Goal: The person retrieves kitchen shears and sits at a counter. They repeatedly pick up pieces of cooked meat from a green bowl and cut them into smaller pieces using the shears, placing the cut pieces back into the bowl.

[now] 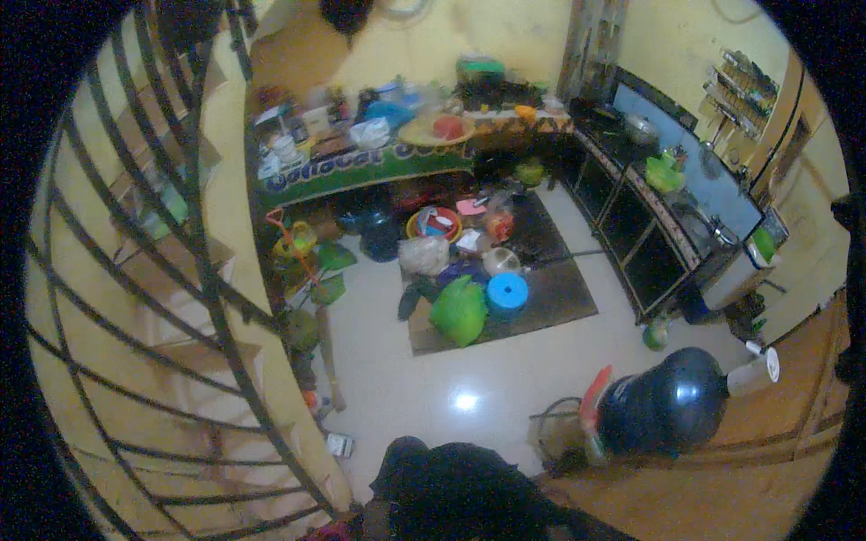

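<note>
though dimly lit, green bag beside blue container

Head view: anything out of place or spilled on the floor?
A green bag, round blue container and other items crowd the brown mat, looking untidily bunched. No spill is discernible; the bright spot on the pale floor looks like reflected light.

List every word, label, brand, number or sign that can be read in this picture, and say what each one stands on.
Green banner at the back: one row of large dark letters, partly blurred; I won't copy the wording.
Small white object on the floor: any marks are too small to read.
Large dark blue bottle: no lettering can be made out.
Elsewhere: nothing readable.
</note>
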A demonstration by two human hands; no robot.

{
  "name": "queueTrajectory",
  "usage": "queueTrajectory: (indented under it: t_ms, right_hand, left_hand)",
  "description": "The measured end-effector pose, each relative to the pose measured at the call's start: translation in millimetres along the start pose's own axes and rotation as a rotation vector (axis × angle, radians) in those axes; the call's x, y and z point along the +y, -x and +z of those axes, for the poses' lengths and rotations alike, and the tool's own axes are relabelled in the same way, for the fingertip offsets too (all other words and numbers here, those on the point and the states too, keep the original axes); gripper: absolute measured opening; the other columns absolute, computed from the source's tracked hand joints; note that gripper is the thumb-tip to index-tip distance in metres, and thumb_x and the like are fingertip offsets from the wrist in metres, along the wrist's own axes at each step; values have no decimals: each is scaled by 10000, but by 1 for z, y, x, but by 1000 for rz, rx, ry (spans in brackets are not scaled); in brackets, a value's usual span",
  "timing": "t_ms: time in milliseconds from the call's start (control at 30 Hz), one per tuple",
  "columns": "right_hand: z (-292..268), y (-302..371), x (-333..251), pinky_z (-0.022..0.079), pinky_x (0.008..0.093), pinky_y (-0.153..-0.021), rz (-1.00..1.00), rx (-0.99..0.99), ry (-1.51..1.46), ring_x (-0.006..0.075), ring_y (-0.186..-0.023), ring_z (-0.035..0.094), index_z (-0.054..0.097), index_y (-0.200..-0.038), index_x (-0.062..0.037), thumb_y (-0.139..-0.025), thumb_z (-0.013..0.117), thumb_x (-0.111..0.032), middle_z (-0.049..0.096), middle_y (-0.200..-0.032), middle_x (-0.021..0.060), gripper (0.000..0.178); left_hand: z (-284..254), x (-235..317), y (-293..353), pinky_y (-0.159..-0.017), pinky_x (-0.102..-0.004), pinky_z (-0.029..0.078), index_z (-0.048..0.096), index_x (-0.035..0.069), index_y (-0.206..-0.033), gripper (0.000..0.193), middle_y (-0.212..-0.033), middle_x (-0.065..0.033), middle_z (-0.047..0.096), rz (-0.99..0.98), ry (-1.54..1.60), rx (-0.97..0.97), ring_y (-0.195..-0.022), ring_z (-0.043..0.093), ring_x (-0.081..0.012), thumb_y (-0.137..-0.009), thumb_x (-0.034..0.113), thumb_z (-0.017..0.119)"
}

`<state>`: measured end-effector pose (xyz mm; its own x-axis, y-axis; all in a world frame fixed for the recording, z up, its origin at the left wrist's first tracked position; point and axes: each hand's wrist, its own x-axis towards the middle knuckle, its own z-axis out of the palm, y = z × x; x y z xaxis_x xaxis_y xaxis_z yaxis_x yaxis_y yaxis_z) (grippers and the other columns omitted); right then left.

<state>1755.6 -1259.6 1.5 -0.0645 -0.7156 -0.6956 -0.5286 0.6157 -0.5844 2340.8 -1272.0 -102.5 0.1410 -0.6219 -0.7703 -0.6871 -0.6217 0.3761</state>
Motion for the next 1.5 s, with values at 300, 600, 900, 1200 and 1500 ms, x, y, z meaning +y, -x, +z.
queueTrajectory:
  t_ms: [300, 600, 900, 1200, 1500]
  right_hand:
    - [-14, -50, -47, 481, 394, -821, 149, 110, -106, 254, -913, 601, 613, -1144, -75, -874, 649, -302, 652, -1014, 142, 355]
    - [-13, -133, -188, 479, 394, -837, 235, 203, -186, 257, -935, 601, 607, -1161, -74, -877, 649, -300, 649, -1034, 148, 365]
    - [-69, -222, -297, 477, 395, -854, 218, 273, -203, 259, -956, 601, 601, -1177, -73, -880, 649, -298, 647, -1055, 154, 376]
    - [-151, -297, -346, 476, 396, -870, 279, 352, -200, 262, -977, 601, 595, -1194, -72, -883, 649, -296, 644, -1076, 160, 387]
    - [-144, -369, -469, 474, 396, -886, 408, 458, -295, 264, -999, 601, 589, -1211, -71, -886, 649, -295, 641, -1097, 166, 399]
  left_hand:
    - [-113, 99, -183, -777, -439, 495, 654, 88, -1026, 293, -931, -93, 672, 168, -206, 47, -876, 635, -305, -890, 305, 511]
    - [-242, 306, -365, -906, -430, 481, 643, 92, -1120, 383, -1159, -112, 632, 388, -17, -132, -1065, 582, -318, -878, 364, 522]
    - [-423, 654, -429, -917, -388, 487, 578, 41, -1228, 506, -1107, -172, 650, 720, -282, 162, -1037, 621, -269, -893, 419, 576]
    - [-464, 842, -465, -900, -375, 489, 596, 30, -1196, 453, -1136, -167, 640, 1059, -230, -3, -1019, 626, -282, -832, 288, 672]
    - [-520, 1013, -684, -896, -436, 482, 649, 36, -1089, 422, -1065, -226, 640, 1140, -405, 44, -1022, 614, -352, -804, 347, 666]
